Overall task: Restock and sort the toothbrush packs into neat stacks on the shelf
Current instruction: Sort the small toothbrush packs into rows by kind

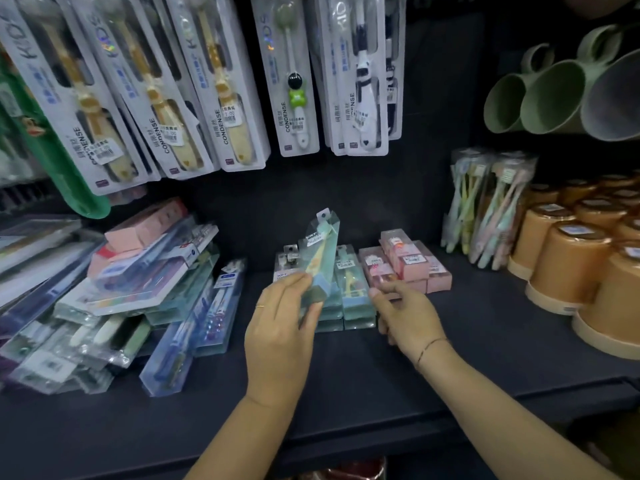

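A shop: price-stickered toothbrush packs (pixel 221 84) hang above a stocked shelf (pixel 346 382).

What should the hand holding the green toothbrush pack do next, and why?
Probably lay the green pack flat on the green stack behind it: the left hand holds it tilted up over matching packs.

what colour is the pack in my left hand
The pack in the left hand is clear with a teal base, head view.
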`<action>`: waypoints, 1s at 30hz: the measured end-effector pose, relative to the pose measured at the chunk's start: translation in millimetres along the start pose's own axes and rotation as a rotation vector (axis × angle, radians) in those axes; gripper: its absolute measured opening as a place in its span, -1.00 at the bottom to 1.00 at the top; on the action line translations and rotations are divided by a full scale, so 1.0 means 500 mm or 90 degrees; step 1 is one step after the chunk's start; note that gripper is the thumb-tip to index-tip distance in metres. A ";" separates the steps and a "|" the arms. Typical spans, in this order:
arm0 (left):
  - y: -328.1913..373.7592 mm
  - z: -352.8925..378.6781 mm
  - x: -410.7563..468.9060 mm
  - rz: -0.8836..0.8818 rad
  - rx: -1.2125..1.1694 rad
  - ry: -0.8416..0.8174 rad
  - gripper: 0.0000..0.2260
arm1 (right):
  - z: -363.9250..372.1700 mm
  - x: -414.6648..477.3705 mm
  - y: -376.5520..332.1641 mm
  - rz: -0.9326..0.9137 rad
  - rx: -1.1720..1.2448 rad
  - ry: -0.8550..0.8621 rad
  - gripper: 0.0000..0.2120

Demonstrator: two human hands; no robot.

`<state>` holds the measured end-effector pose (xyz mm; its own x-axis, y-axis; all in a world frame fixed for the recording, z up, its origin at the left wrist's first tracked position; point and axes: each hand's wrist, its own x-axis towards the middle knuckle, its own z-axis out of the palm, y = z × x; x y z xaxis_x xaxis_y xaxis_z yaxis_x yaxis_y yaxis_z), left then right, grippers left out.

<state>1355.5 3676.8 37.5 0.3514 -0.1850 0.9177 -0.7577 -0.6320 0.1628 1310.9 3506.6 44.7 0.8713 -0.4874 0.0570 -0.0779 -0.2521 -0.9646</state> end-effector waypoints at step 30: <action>-0.070 0.024 0.026 -0.202 -0.062 -0.504 -0.38 | -0.002 0.018 0.006 -0.150 -0.192 -0.186 -0.25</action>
<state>1393.2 3687.2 39.1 0.8073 -0.5045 0.3061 -0.5901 -0.6814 0.4330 1318.0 3500.3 42.6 0.9783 -0.1444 0.1484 0.0380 -0.5793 -0.8142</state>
